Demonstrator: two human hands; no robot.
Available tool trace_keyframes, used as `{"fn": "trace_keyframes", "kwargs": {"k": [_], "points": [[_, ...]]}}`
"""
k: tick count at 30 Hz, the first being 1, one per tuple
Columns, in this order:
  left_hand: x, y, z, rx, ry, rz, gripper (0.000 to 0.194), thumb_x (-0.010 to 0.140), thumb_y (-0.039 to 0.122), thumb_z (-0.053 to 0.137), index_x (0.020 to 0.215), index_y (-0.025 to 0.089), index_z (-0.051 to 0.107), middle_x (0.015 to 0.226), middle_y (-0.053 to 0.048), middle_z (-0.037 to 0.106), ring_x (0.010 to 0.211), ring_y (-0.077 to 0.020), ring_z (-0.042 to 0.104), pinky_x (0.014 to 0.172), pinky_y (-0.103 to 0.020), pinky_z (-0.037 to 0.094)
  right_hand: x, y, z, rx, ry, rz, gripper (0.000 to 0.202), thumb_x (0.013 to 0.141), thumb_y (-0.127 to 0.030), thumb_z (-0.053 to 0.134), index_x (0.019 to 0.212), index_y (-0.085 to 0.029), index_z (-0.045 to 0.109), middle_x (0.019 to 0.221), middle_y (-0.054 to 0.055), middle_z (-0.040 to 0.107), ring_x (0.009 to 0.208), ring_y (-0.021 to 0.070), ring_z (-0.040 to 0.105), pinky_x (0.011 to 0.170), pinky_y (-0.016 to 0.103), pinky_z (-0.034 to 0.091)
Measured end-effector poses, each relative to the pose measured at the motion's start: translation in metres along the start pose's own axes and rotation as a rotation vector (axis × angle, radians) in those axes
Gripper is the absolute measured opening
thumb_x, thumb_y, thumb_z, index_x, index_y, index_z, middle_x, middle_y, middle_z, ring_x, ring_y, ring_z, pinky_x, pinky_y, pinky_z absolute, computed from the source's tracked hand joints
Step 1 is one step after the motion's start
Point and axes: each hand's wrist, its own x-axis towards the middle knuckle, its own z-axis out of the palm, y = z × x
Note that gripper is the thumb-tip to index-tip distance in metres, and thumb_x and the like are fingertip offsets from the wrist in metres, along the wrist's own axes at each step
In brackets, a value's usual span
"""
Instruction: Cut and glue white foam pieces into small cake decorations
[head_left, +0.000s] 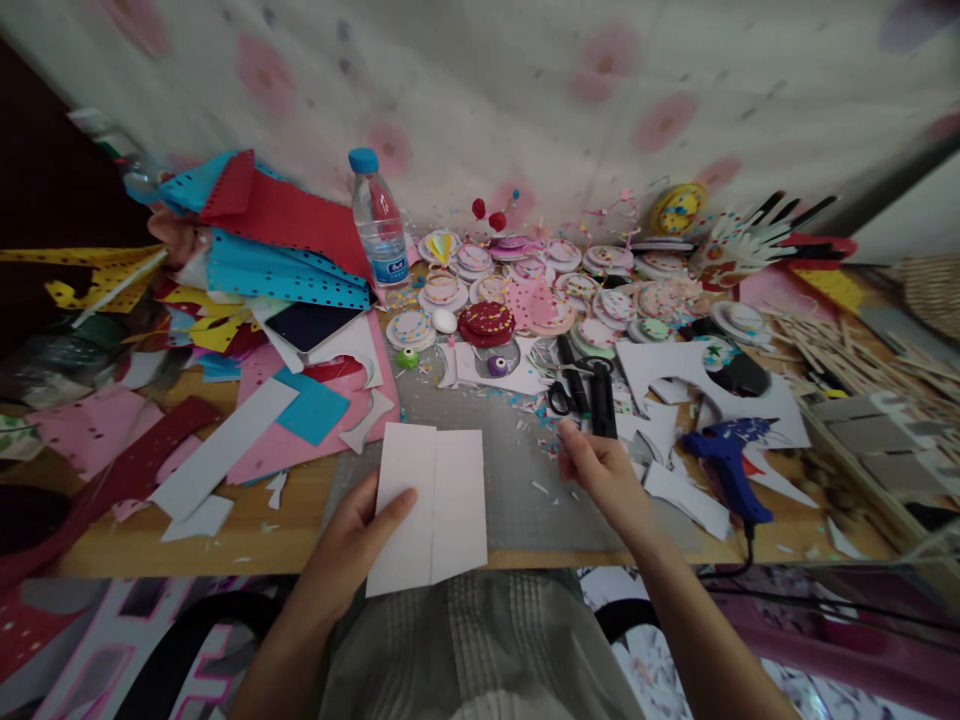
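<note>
A folded white card [459, 500] with a crease down its middle is held upright near the desk's front edge. My left hand [367, 530] grips its left side, thumb across the front and fingers behind. To the right, my right hand [600, 470] hovers over the grey cutting mat [517, 500] with its fingers curled together; whether anything small is between them cannot be made out. Just beyond that hand lie black-handled scissors [561, 397] and a black tool [602, 400].
Decorated paper discs [487, 323] crowd the back, beside a water bottle [379, 225]. Coloured sheets [285, 220] and a phone [311, 325] lie left. A blue glue gun [731, 465], paper scraps and wooden sticks [847, 350] are at right.
</note>
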Motion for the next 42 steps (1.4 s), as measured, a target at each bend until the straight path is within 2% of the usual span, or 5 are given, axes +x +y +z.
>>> {"fn": "trace_keyframes", "kwargs": {"k": [11,20,25,31,42], "points": [[0.000,0.000,0.000,-0.035,0.000,-0.004,0.050,0.068,0.048,0.075,0.108,0.019,0.064,0.100,-0.008,0.075,0.096,-0.0306,0.067,0.070,-0.031,0.052,-0.002,-0.001,-0.004,0.041,-0.053,-0.102,0.023,0.075,-0.042,0.061,0.068,-0.021,0.055,0.062,-0.003,0.048,0.059,0.0144,0.045,0.055,0.025,0.036],[0.003,-0.001,-0.002,-0.028,-0.025,0.037,0.055,0.070,0.048,0.074,0.117,0.020,0.061,0.113,-0.009,0.071,0.110,-0.0327,0.062,0.082,-0.035,0.052,-0.012,0.005,-0.001,-0.120,-0.017,-0.196,0.033,0.090,-0.046,0.052,0.081,-0.019,0.069,0.062,-0.002,0.051,0.056,0.0132,0.043,0.054,0.026,0.032],[-0.002,0.003,0.005,-0.071,-0.047,0.039,0.055,0.071,0.046,0.075,0.117,0.021,0.061,0.113,-0.008,0.071,0.103,-0.0309,0.065,0.078,-0.033,0.052,-0.026,-0.006,0.012,0.082,-0.144,-0.213,0.047,0.077,-0.039,0.070,0.119,-0.023,0.057,0.082,-0.002,0.050,0.052,0.0081,0.034,0.047,0.022,0.029],[-0.010,0.011,0.016,-0.170,-0.123,-0.014,0.049,0.070,0.041,0.077,0.113,0.022,0.064,0.100,-0.006,0.074,0.085,-0.0244,0.069,0.064,-0.025,0.050,-0.046,-0.027,0.036,0.363,-0.363,-0.011,0.028,0.083,-0.044,0.065,0.095,-0.019,0.067,0.080,0.001,0.062,0.062,0.0112,0.048,0.053,0.021,0.041],[-0.017,0.019,0.028,-0.290,0.005,-0.100,0.043,0.064,0.049,0.080,0.089,0.014,0.073,0.063,-0.003,0.069,0.053,-0.0139,0.059,0.048,-0.021,0.042,-0.063,-0.045,0.042,0.704,-0.301,0.049,0.033,0.087,-0.049,0.062,0.109,-0.025,0.062,0.082,0.000,0.066,0.061,0.0094,0.054,0.049,0.015,0.044]]}}
